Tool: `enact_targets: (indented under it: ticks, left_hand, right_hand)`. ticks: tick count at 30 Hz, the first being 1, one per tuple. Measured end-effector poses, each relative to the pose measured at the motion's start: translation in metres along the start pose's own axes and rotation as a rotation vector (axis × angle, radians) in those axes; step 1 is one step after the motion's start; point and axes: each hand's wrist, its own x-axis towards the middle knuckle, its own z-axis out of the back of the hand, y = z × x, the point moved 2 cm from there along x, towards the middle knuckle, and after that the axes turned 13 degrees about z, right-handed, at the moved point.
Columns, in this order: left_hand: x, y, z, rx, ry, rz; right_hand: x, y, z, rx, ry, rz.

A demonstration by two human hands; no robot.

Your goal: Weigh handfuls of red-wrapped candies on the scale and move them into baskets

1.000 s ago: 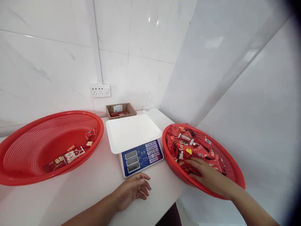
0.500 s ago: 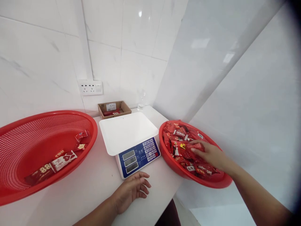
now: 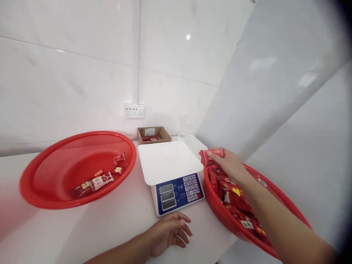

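My right hand [image 3: 227, 163] grips a red candy packet [image 3: 217, 153] above the left rim of the right-hand red basket [image 3: 220, 223]. Many red wrapped packets [image 3: 233, 196] fill that basket, partly hidden by my forearm. Resting on its side on the table, my left hand [image 3: 172, 233] holds nothing, its fingers loosely curled and apart. Just beyond it stands a digital scale [image 3: 176, 194] with a bare white pan [image 3: 170, 161] and a blue keypad panel. Whether the right hand has more than one packet I cannot tell.
A second red basket [image 3: 55, 161] at the left holds a few packets [image 3: 101, 180]. Behind the scale are an open cardboard box [image 3: 167, 137] with red packets and a clear bottle [image 3: 182, 128]. A wall socket [image 3: 134, 110] sits above the white table [image 3: 123, 220].
My right hand has lifted out of the pile with a packet and moved toward the scale. The view has turned left. My left hand has stayed beside the scale.
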Motion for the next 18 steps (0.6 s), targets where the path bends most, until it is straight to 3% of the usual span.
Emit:
enact_targets:
  ticks: [2,5,8,11,18]
  left_hand:
    - [0.003,0.003,0.003,-0.006,0.007,-0.002]
    - [0.011,0.007,0.008,-0.017,0.023,0.01]
    - [0.019,0.008,0.014,-0.004,0.057,0.015]
    - [0.022,0.007,0.016,0.026,0.06,0.009]
    - [0.021,0.007,0.016,0.014,0.075,0.011]
  right_hand:
    - [0.013,0.005,-0.04,0.104,0.097,0.028]
    - [0.023,0.004,-0.095,0.239,0.202,-0.048]
    - [0.026,-0.002,-0.128,0.32,0.243,-0.139]
    - [0.031,-0.008,-0.135,0.366,0.19,-0.183]
    - [0.044,-0.019,-0.11,0.471,0.029,-0.3]
